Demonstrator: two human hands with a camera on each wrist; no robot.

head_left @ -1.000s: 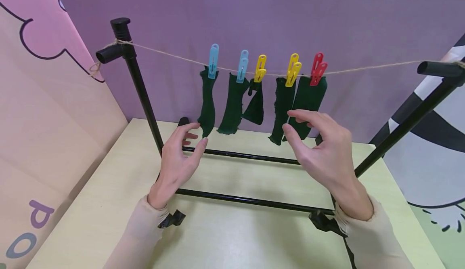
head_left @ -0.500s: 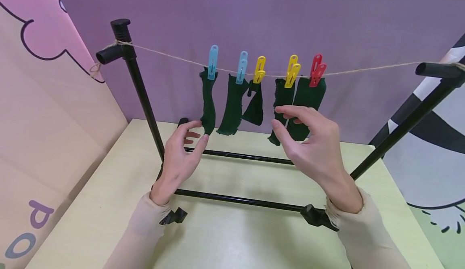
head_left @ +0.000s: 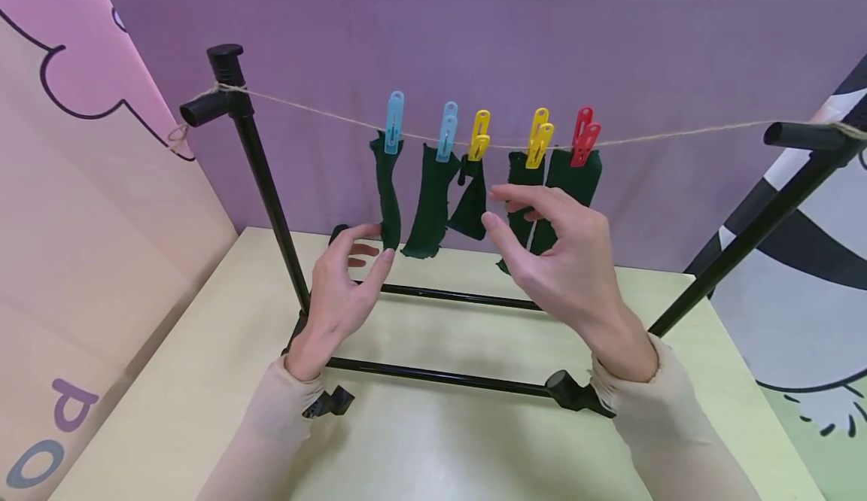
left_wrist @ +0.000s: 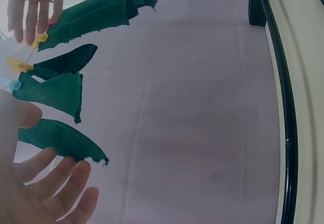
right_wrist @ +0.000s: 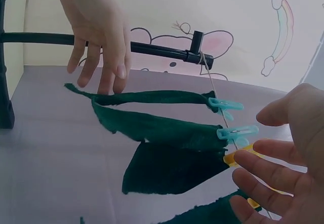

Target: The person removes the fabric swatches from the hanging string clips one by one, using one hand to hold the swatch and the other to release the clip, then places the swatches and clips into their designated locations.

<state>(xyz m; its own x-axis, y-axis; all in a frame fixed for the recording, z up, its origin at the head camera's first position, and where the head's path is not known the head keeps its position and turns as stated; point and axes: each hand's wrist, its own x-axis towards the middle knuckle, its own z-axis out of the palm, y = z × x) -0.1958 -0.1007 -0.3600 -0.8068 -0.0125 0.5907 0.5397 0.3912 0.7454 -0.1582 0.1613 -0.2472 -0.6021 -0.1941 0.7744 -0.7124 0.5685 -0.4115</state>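
Observation:
Several dark green cloth pieces hang from a string, each held by a plastic clothespin. Beside the lower end of the leftmost cloth, under a blue clothespin, my left hand has its fingers spread and thumb apart. My right hand hovers nearer the camera, overlapping the two right-hand cloths, below a yellow clothespin and a red clothespin. Its thumb and index are parted with nothing between them. A wider cloth and a small triangular cloth hang between the hands.
The string is tied between two black uprights of a tube frame standing on a pale table. Two low crossbars run below the cloths. A purple backdrop rises behind, with printed panels on both sides.
My right hand has moved left and slightly up across the right-hand cloths. My left hand has shifted slightly right, its fingertips now overlapping the leftmost cloth's lower end.

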